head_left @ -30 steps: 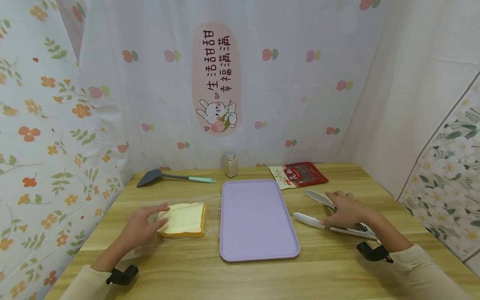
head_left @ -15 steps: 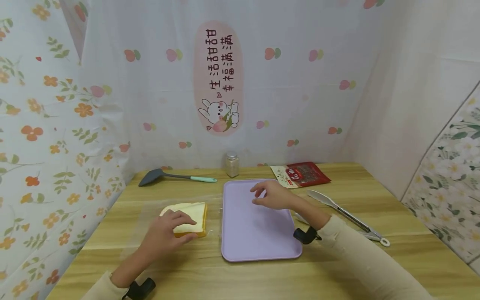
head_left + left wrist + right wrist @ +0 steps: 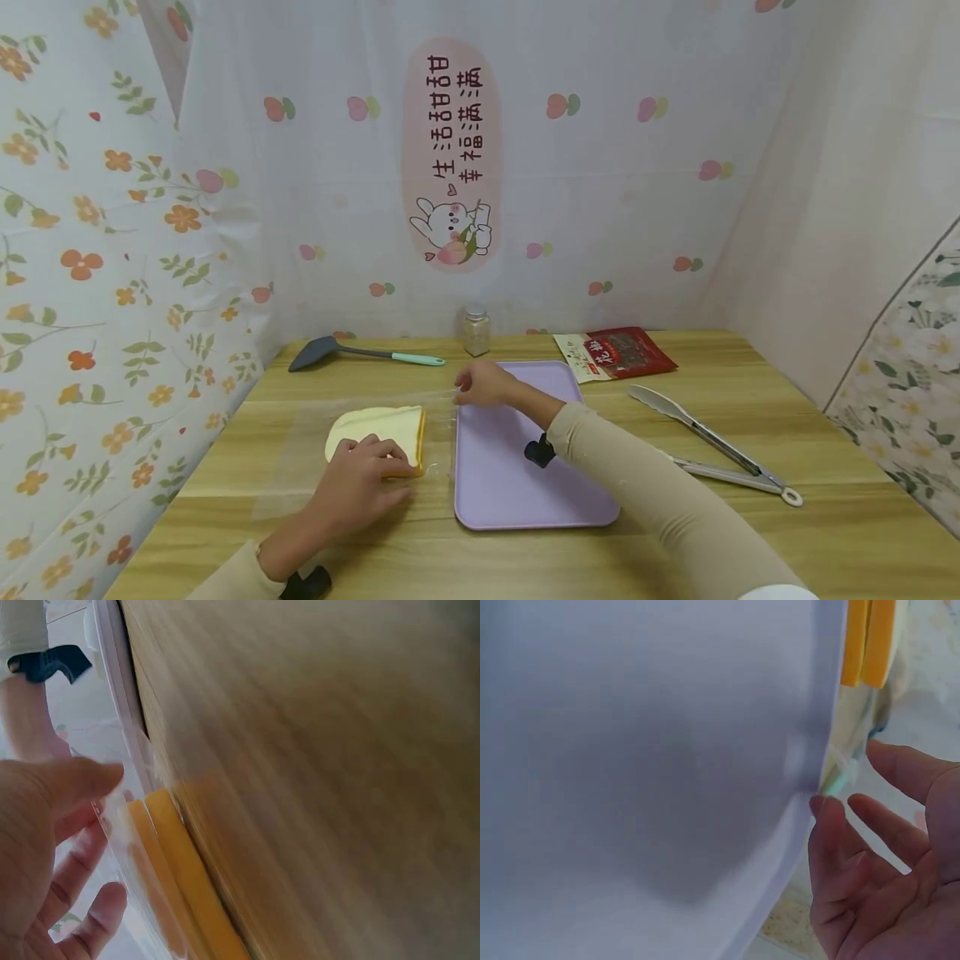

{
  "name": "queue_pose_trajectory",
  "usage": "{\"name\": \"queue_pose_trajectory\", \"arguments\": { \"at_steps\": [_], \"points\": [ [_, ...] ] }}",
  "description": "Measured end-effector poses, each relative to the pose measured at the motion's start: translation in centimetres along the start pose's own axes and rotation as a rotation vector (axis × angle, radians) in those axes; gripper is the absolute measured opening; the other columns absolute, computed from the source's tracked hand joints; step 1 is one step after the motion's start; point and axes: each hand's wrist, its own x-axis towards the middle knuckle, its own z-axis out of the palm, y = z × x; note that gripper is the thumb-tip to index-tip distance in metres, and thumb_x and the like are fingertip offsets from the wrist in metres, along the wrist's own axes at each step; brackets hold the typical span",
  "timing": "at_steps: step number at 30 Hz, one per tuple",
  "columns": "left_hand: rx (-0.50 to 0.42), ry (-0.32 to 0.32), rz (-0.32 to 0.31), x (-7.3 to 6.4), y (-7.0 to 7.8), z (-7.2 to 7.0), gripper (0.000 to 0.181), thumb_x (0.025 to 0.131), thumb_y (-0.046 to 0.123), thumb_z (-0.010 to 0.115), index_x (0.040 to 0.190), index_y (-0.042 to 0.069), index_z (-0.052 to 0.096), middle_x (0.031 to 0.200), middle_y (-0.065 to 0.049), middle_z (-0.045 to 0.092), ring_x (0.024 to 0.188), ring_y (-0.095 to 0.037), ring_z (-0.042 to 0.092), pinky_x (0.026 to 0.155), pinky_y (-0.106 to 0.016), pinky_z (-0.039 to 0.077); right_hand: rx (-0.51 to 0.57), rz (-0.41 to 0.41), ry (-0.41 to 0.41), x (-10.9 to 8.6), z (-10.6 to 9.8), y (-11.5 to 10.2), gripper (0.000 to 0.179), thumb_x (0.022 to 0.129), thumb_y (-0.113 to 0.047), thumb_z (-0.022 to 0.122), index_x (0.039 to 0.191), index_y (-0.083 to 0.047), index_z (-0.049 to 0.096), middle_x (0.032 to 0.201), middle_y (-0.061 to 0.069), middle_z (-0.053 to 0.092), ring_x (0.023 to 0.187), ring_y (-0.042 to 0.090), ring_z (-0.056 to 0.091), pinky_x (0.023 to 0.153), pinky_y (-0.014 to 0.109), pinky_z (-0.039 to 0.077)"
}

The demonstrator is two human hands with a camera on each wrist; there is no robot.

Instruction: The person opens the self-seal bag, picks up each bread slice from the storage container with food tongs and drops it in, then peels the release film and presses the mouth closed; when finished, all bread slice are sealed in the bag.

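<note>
Your left hand (image 3: 356, 492) sits by the near side of two bread slices (image 3: 382, 427) in one clear bag (image 3: 440, 433), left of one tray (image 3: 510, 492), your right hand (image 3: 483, 385) by its far corner, fingers of both parted; the bread looks light, soft and squashable, best held by its crusts.

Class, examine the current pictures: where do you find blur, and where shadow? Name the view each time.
Head view: fairly even light, lettering sharp enough to read; left wrist view: table smeared into soft streaks, bread clearer at its edges; right wrist view: a broad, soft-edged shadow darkens the tray.
</note>
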Motion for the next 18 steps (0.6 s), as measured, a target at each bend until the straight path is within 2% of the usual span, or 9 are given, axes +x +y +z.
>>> {"name": "queue_pose_trajectory", "arguments": {
  "at_steps": [4,9,18],
  "points": [
    [0.048,0.004,-0.006,0.0,0.0,-0.1,0.015,0.068,0.019,0.087,0.076,0.030,0.080,0.079,0.019,0.062,0.072,-0.005,0.052,0.068,-0.037,0.037,0.026,0.043,0.012,0.9,0.6,-0.1,0.023,0.088,-0.020,0.076,0.103,-0.003,0.075,0.095,0.007,0.074,0.085,0.016,0.067,0.070,0.026,0.052],
    [0.056,-0.027,-0.028,-0.2,0.1,-0.3,0.015,0.070,0.020,0.086,0.071,0.030,0.076,0.077,0.021,0.060,0.071,-0.003,0.052,0.067,-0.035,0.037,0.086,0.022,0.031,1.5,0.8,-0.3,0.017,0.087,-0.017,0.076,0.094,-0.002,0.078,0.084,0.005,0.074,0.071,0.010,0.063,0.062,0.022,0.049],
    [-0.001,-0.088,-0.124,-0.6,0.7,-1.0,0.012,0.073,0.021,0.087,0.075,0.029,0.078,0.080,0.021,0.063,0.073,-0.003,0.057,0.062,-0.028,0.037,0.087,0.078,-0.071,2.3,1.5,-0.6,0.015,0.086,-0.017,0.077,0.079,-0.005,0.078,0.064,-0.005,0.067,0.061,0.006,0.052,0.055,0.020,0.040]
  ]
}}
